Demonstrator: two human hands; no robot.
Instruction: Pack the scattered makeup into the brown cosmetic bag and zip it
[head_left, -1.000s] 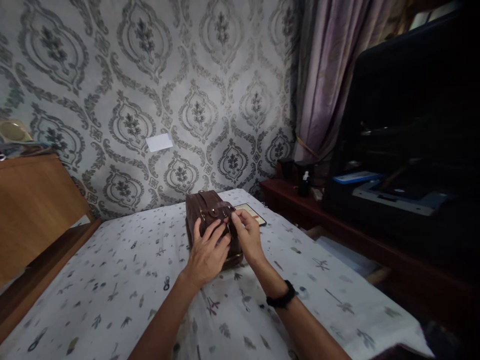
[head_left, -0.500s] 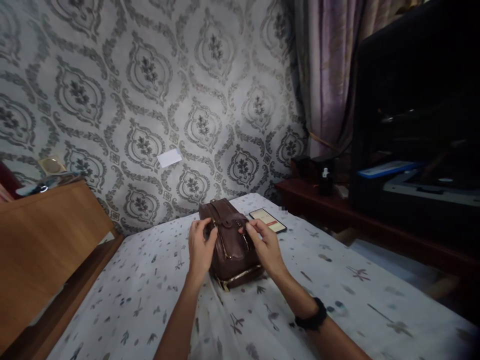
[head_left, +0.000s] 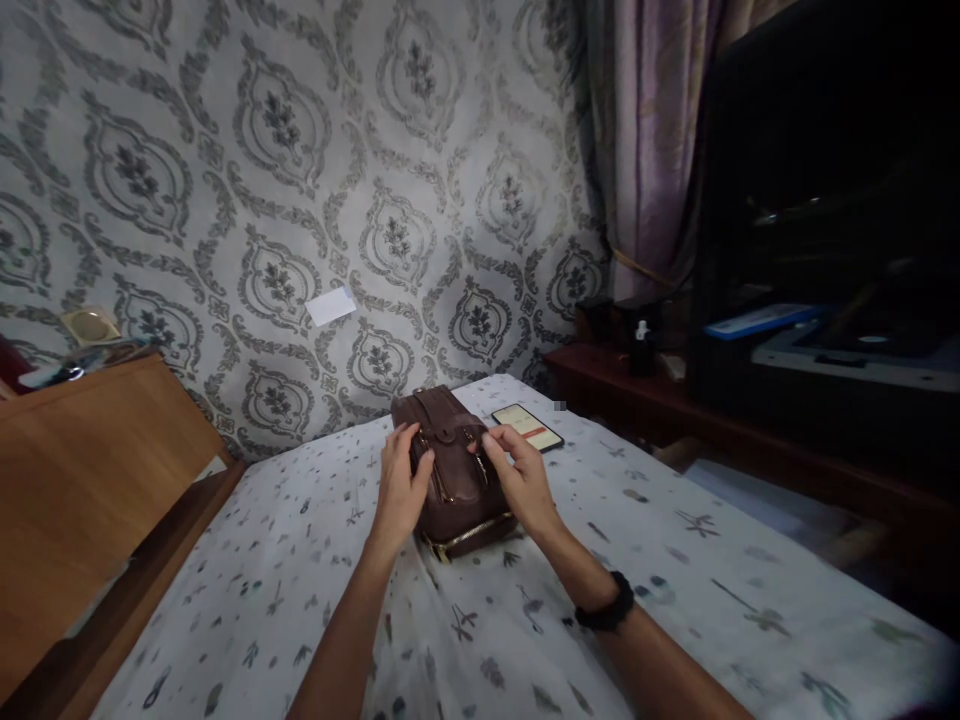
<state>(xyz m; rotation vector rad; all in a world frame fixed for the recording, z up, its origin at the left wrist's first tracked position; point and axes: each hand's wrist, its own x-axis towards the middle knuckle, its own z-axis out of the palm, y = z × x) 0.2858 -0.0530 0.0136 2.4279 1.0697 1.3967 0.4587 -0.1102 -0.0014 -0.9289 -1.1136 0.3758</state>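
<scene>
A brown leather bag (head_left: 456, 468) with gold zippers lies on the patterned sheet, its zippered bottom end toward me. My left hand (head_left: 403, 480) is curled over its left side, thumb and index finger gripping beside a zipper. At the right side, my right hand (head_left: 523, 480) has thumb and fingers pinched together against the bag, close to another zipper. The exact bit between those fingertips is too small to make out. A black band (head_left: 606, 603) circles my right wrist. Just beyond the right hand, a phone (head_left: 529, 426) lies with its screen lit.
The white sheet (head_left: 300, 560) with leaf prints covers the bed. To the left stands a wooden panel (head_left: 97, 470) with small items on top. A dark red shelf (head_left: 600, 382) and a large black screen (head_left: 840, 200) are on the right. Patterned wallpaper (head_left: 390, 150) rises behind.
The view has shifted slightly, so bag, phone and hands sit a little higher and further left. Both hands keep nearly the same places on the bag.
</scene>
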